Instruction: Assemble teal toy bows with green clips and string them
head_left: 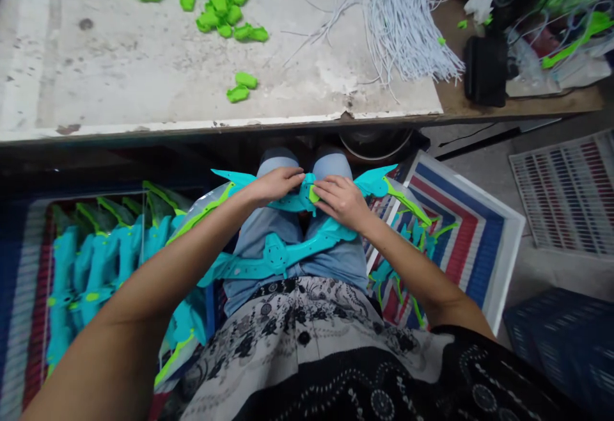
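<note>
- While the person sits at the pale worn counter (119, 69), both hands meet on a turquoise plastic bow-shaped part (371, 183), which lies across the knees just under the counter edge.
- The left hand (275, 185) is curled over the middle of this part, with its fingers closed on it from above.
- The right hand (341, 200), touching the same middle, grips with bent fingers and presses on a small lime-green plastic clip (313, 195).
- A second turquoise bow piece (278, 256) rests on the lap, nearer to the body than the held part.
- Beyond the held part, loose green plastic pieces (242, 86) and a bundle of white cords (400, 24) lie on the counter.
- I think the clip may slip from under the fingers and drop between the knees, because nothing supports the part from below there.
- Uneven pressing could also tilt the part, and its thin wing tips may bend.
</note>
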`<state>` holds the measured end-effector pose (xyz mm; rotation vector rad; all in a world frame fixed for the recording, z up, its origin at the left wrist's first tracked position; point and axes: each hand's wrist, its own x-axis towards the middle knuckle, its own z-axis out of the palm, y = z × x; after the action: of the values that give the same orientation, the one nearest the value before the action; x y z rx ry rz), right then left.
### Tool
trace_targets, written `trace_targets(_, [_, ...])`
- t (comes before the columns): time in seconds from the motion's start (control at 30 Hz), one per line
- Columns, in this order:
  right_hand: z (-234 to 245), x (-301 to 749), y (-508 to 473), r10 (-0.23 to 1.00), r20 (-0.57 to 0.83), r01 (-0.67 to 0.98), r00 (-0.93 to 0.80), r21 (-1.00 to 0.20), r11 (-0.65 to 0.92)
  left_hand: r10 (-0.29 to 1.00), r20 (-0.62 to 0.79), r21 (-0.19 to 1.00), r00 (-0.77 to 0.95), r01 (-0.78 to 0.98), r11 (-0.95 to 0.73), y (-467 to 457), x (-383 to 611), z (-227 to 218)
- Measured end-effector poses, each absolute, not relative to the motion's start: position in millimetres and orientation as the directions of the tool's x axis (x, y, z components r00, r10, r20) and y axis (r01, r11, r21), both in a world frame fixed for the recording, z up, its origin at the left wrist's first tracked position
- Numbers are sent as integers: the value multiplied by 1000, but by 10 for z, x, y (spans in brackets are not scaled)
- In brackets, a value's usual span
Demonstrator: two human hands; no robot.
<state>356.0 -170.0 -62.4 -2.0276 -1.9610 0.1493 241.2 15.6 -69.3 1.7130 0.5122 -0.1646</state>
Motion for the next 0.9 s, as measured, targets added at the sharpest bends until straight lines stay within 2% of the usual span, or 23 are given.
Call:
trace_targets(0.1, [-664, 3498, -1696, 989, 134, 962, 58, -271, -20, 118, -469, 877, 875, 477, -49, 154, 2522, -722])
trace_targets(0.23, [-693, 3463, -1704, 981, 137, 943, 141, -322, -90, 31, -520, 854, 853, 521, -5, 181, 2597, -722])
trace_targets(0.33, [-721, 3447, -1707, 938, 108, 853, 329, -459, -246, 22, -495, 866, 869, 496, -62, 178, 2586, -748])
trace_targets(0.43, [-739, 3436, -1659, 881, -33, 661, 471, -649, -378, 64, -488, 870, 870, 491, -46, 139, 2560, -783])
trace_targets(0.5, [-743, 3429, -1605, 850, -121, 561, 513, -703, -438, 80, -479, 875, 874, 483, -34, 110, 2553, -805])
trace_targets(0.57, [-748, 3419, -1558, 832, -163, 542, 530, -689, -480, 108, -433, 891, 895, 443, -100, 98, 2560, -827])
trace_targets(0.63, [-754, 3414, -1542, 838, -164, 583, 521, -648, -490, 150, -360, 888, 921, 388, -246, 100, 2573, -842])
trace_targets(0.7, [-750, 3445, -1556, 864, -137, 643, 484, -614, -458, 175, -315, 846, 933, 360, -393, 98, 2572, -835])
trace_targets(0.8, [-672, 3610, -1530, 929, -125, 719, 349, -600, -351, 266, -256, 777, 929, 361, -515, 15, 2489, -769])
trace_targets(0.83, [-618, 3692, -1472, 943, -95, 739, 319, -598, -310, 314, -192, 759, 930, 344, -553, -44, 2434, -742])
trace_targets(0.9, [-474, 3861, -1239, 942, 54, 783, 331, -572, -242, 341, -19, 704, 940, 255, -663, -195, 2296, -711])
